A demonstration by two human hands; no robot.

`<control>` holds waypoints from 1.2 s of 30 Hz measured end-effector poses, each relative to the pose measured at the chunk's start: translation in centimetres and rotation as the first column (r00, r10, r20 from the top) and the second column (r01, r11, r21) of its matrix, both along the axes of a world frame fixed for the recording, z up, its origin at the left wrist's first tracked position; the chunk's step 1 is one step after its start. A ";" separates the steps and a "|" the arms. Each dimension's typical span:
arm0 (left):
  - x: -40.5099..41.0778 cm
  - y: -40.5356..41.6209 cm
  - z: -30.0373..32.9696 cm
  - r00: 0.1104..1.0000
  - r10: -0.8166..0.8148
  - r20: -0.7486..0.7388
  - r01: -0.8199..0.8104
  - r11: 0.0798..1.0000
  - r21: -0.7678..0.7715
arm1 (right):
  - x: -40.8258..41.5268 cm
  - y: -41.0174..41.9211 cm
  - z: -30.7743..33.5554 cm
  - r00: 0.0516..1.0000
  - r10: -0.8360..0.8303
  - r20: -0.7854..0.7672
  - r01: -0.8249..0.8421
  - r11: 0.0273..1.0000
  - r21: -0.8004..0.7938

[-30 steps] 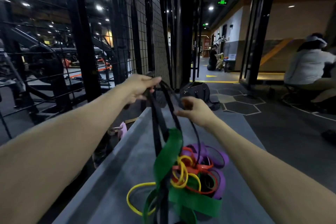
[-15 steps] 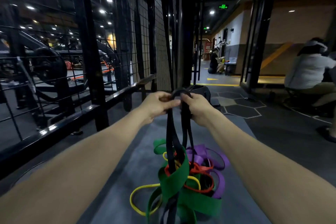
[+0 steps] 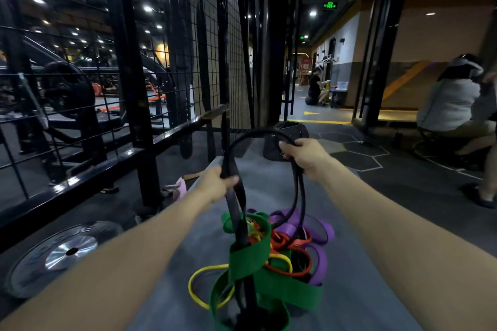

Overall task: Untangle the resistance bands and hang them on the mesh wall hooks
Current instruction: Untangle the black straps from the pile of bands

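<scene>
Black band's [image 3: 243,226] lower end, cut off at bottom edge.

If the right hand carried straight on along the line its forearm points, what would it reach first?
Most likely the dark bag on the floor just beyond the right hand, which grips the black band; depth is hard to judge.

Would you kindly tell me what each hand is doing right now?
Left hand: grips the black band.
Right hand: grips the same black band.
</scene>
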State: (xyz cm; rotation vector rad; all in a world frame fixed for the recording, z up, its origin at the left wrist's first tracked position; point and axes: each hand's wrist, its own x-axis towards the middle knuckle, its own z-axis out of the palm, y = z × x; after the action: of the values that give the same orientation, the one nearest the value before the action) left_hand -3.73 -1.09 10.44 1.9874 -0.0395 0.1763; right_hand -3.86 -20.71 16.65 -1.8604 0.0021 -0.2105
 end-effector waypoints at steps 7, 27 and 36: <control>0.7 1.4 9.8 0.998 0.041 0.040 -0.023 0.929 -0.369 | -1.7 2.8 -1.1 0.963 0.268 0.000 -0.254 0.915 -0.314; -0.8 -3.2 6.4 0.975 -0.196 -0.104 0.170 0.962 -0.213 | -1.1 1.5 -0.3 0.999 0.000 -0.042 0.004 0.997 0.083; -2.7 -7.2 -2.4 0.888 -0.338 -0.312 0.408 0.892 0.193 | -1.6 -1.9 -0.7 0.989 -0.092 -0.114 0.121 0.952 0.280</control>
State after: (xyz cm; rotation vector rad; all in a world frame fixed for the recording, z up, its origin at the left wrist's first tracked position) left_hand -6.44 -8.31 8.03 2.1990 -0.2830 -0.3735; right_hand -5.47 -22.64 15.99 -1.5803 0.1934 -0.1806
